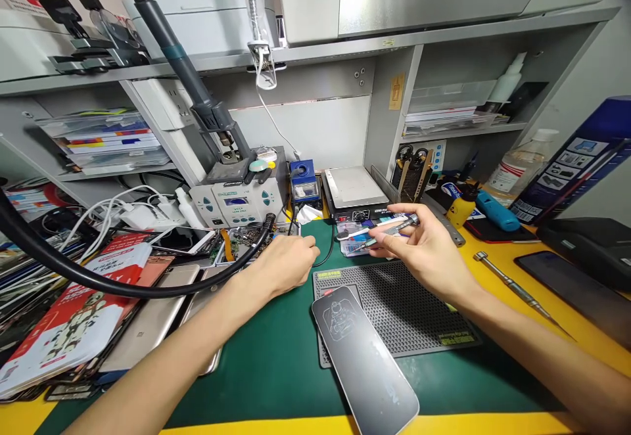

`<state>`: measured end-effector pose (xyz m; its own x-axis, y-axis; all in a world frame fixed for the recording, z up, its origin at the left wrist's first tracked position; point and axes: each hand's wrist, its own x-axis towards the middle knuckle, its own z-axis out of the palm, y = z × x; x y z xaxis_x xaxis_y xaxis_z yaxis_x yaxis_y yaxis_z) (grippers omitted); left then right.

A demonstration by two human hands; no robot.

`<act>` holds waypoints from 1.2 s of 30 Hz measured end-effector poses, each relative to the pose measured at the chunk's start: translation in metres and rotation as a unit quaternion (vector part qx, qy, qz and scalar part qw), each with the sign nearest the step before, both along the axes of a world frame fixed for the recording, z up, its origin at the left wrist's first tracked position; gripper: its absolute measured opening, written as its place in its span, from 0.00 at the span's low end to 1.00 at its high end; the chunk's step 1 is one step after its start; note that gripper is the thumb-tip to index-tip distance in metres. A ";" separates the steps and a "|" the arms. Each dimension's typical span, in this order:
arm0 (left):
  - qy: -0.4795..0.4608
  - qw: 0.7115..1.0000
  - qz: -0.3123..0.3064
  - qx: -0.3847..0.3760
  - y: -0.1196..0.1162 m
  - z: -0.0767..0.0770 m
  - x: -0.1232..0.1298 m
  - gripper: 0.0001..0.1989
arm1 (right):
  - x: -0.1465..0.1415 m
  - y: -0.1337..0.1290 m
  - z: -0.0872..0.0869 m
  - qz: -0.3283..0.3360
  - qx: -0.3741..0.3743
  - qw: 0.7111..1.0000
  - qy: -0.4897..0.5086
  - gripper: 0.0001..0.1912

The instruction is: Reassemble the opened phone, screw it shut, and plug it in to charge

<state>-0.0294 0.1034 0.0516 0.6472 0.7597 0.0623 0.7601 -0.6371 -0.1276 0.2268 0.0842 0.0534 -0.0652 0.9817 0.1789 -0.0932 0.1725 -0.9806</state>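
My right hand (424,244) is closed in a pinch above the far edge of a perforated dark mat (409,310). Between its fingers is a slim pen-like tool (365,245), its thin end pointing left; the exact kind is unclear. Behind it lie small clear plastic cases (348,247) with coloured contents. My left hand (292,265) is curled shut over the green mat (266,369), beside an open tray of circuit boards (239,244); whatever its fingers hold is hidden. A phone (365,363), dark face up with a line drawing near its top, lies tilted across the perforated mat's near edge.
A soldering or hot-air station (241,198) with a thick black hose (148,287) stands back left. Stacked phones and red-white packets (79,317) fill the left. A heating plate (357,188) sits at the back. Right are a screwdriver (517,289), another phone (572,284) and bottles.
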 end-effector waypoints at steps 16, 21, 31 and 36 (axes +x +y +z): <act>0.078 0.995 -0.021 -0.064 0.019 0.018 0.029 0.09 | 0.002 0.000 0.001 -0.012 0.004 1.000 -0.004 0.30; -0.057 0.992 0.032 -0.104 0.017 0.016 0.020 0.06 | 0.004 0.001 0.000 -0.012 0.004 1.000 0.000 0.31; -0.431 0.833 0.124 -0.323 -0.029 0.022 0.016 0.07 | 0.007 -0.005 0.006 0.015 -0.022 0.999 0.034 0.30; -0.528 0.735 0.145 -0.400 -0.046 0.016 0.024 0.12 | 0.005 -0.011 0.012 0.034 -0.057 0.996 0.063 0.32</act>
<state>-0.0056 0.0575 0.0673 0.3637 0.9226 -0.1287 0.2852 0.0212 0.9582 0.2319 0.0727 0.0657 -0.1155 0.9903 0.0770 -0.2250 0.0494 -0.9731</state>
